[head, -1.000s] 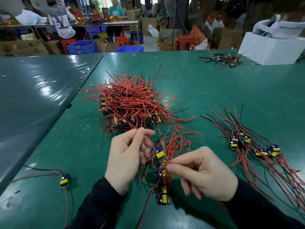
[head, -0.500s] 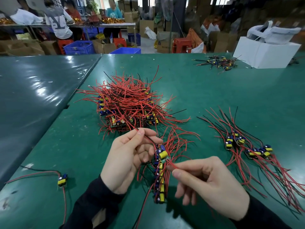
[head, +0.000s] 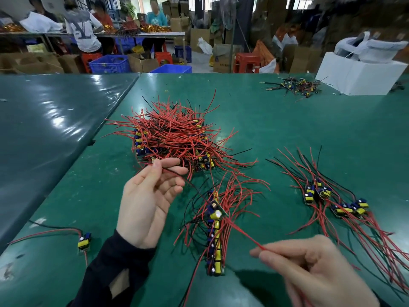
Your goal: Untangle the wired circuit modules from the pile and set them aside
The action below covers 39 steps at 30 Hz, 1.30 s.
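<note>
A big tangled pile point(head: 177, 138) of red-wired circuit modules lies mid-table. In front of me a smaller clump of modules point(head: 215, 235) with yellow and blue parts lies in a row, one module point(head: 214, 209) raised at its top. My left hand point(head: 147, 200) pinches a black wire from that module between thumb and forefinger, the other fingers spread. My right hand point(head: 309, 269) pinches a red wire from the same module, stretched taut toward me. A sorted group of modules point(head: 336, 202) lies at the right. A single module point(head: 84, 241) lies at the left.
The green table point(head: 287, 134) meets a darker table point(head: 44, 129) on the left. At the back right a white box point(head: 358, 74) stands beside a small heap of wires point(head: 296, 85). Several people work at tables beyond, among blue crates and cardboard boxes.
My hands have drawn apart: the left rose toward the pile with the black wire, the right pulled back toward me with the red wire, lifting one module from the clump.
</note>
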Each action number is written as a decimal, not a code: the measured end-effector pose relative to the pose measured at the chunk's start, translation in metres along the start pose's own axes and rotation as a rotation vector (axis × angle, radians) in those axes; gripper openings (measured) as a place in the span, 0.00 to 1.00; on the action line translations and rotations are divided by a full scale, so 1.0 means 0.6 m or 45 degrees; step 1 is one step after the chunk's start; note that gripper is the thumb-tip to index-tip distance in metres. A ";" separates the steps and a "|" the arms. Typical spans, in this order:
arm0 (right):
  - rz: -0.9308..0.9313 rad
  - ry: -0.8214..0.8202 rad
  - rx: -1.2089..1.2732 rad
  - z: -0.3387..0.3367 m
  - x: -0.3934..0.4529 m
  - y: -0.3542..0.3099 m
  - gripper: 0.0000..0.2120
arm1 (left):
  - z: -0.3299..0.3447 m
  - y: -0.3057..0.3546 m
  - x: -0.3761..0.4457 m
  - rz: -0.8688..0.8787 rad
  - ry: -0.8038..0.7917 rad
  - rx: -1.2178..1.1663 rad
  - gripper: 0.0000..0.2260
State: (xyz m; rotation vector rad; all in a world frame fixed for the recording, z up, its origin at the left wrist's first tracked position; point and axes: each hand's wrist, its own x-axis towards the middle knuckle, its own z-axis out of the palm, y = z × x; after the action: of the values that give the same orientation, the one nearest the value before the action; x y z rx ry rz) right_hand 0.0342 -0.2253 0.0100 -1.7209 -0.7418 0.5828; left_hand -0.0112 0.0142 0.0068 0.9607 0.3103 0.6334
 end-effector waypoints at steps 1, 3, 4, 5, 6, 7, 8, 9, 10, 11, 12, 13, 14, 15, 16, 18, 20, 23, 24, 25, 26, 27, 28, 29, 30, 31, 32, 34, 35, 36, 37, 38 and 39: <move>-0.019 0.042 -0.040 -0.008 -0.005 -0.005 0.09 | -0.002 0.001 0.001 0.011 0.012 -0.003 0.14; -0.040 0.152 -0.112 -0.028 -0.013 -0.016 0.09 | -0.002 0.000 0.002 0.029 0.017 -0.013 0.13; -0.049 0.221 -0.144 -0.042 -0.016 -0.020 0.08 | -0.001 -0.001 0.001 0.035 0.011 -0.022 0.13; -0.057 0.308 -0.175 -0.059 -0.018 -0.023 0.09 | 0.000 -0.003 0.000 0.040 0.006 -0.026 0.12; -0.056 0.409 -0.199 -0.079 -0.020 -0.023 0.09 | 0.002 -0.005 -0.001 0.049 0.003 -0.017 0.12; -0.042 0.502 -0.200 -0.101 -0.023 -0.020 0.09 | 0.003 -0.007 -0.002 0.071 0.000 0.016 0.11; -0.014 0.574 -0.189 -0.124 -0.025 -0.016 0.10 | 0.004 -0.010 -0.005 0.108 -0.005 0.081 0.11; 0.026 0.619 -0.185 -0.146 -0.027 -0.007 0.11 | 0.005 -0.013 -0.007 0.159 -0.018 0.174 0.10; 0.089 0.661 -0.200 -0.170 -0.030 0.001 0.12 | 0.005 -0.016 -0.009 0.219 -0.033 0.285 0.08; 0.159 0.702 -0.220 -0.195 -0.034 0.013 0.12 | 0.004 -0.019 -0.010 0.281 -0.046 0.396 0.06; 0.234 0.717 -0.223 -0.214 -0.036 0.027 0.12 | 0.003 -0.023 -0.011 0.340 -0.056 0.502 0.05; 0.309 0.731 -0.254 -0.230 -0.037 0.045 0.12 | 0.001 -0.026 -0.010 0.387 -0.066 0.605 0.04; 0.381 0.744 -0.338 -0.247 -0.038 0.063 0.13 | -0.002 -0.030 -0.009 0.423 -0.077 0.718 0.04; 0.445 0.730 -0.449 -0.261 -0.040 0.082 0.15 | -0.003 -0.033 -0.008 0.452 -0.097 0.855 0.04; 0.488 0.692 -0.598 -0.280 -0.045 0.104 0.19 | -0.003 -0.036 -0.008 0.484 -0.126 1.005 0.05; 0.461 0.670 -0.923 -0.304 -0.047 0.132 0.29 | -0.003 -0.044 -0.012 0.562 -0.182 1.257 0.05; 0.338 0.768 -1.056 -0.303 -0.038 0.115 0.28 | -0.001 -0.051 -0.016 0.626 -0.212 1.410 0.04; 0.121 0.735 -0.957 -0.228 -0.005 0.031 0.16 | -0.004 -0.064 -0.016 0.667 -0.188 1.620 0.08; 0.054 0.638 -0.943 -0.199 0.012 0.008 0.14 | -0.005 -0.068 -0.017 0.639 -0.182 1.708 0.12; -0.019 0.534 -0.938 -0.172 0.030 -0.002 0.15 | -0.006 -0.072 -0.018 0.577 -0.177 1.820 0.15; -0.014 0.371 -0.875 -0.142 0.046 -0.006 0.18 | -0.006 -0.077 -0.019 0.501 -0.171 1.952 0.17; 0.054 0.187 -0.777 -0.112 0.061 -0.002 0.21 | -0.007 -0.081 -0.021 0.433 -0.167 2.072 0.17; 0.173 0.014 -0.683 -0.086 0.075 0.006 0.21 | -0.007 -0.084 -0.022 0.389 -0.163 2.150 0.17; 0.300 -0.129 -0.585 -0.062 0.089 0.017 0.18 | -0.006 -0.087 -0.024 0.360 -0.157 2.179 0.17; 0.400 -0.238 -0.510 -0.042 0.102 0.027 0.15 | -0.006 -0.088 -0.023 0.341 -0.147 2.166 0.16; 0.454 -0.307 -0.444 -0.024 0.113 0.036 0.13 | -0.006 -0.089 -0.022 0.326 -0.136 2.130 0.15; 0.460 -0.344 -0.378 -0.010 0.123 0.042 0.12 | -0.007 -0.090 -0.020 0.324 -0.130 2.092 0.14; 0.417 -0.354 -0.246 0.010 0.143 0.045 0.10 | -0.008 -0.091 -0.017 0.311 -0.153 2.021 0.12; 0.389 -0.342 -0.199 0.017 0.152 0.048 0.10 | -0.008 -0.091 -0.018 0.300 -0.174 1.962 0.11; 0.354 -0.320 -0.176 0.021 0.158 0.049 0.10 | -0.008 -0.091 -0.018 0.293 -0.187 1.890 0.09; 0.311 -0.286 -0.173 0.024 0.162 0.052 0.10 | -0.007 -0.090 -0.019 0.272 -0.193 1.831 0.09; 0.265 -0.247 -0.183 0.025 0.164 0.055 0.08 | -0.007 -0.090 -0.018 0.254 -0.193 1.779 0.09; 0.223 -0.199 -0.184 0.025 0.165 0.060 0.08 | -0.006 -0.089 -0.017 0.221 -0.196 1.722 0.09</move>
State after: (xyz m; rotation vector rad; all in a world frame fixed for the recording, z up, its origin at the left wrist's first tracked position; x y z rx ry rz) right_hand 0.0971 -0.1495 -0.0296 -1.9027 -0.7626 0.8081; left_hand -0.0016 -0.0115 -0.0403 2.3370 0.5307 0.4516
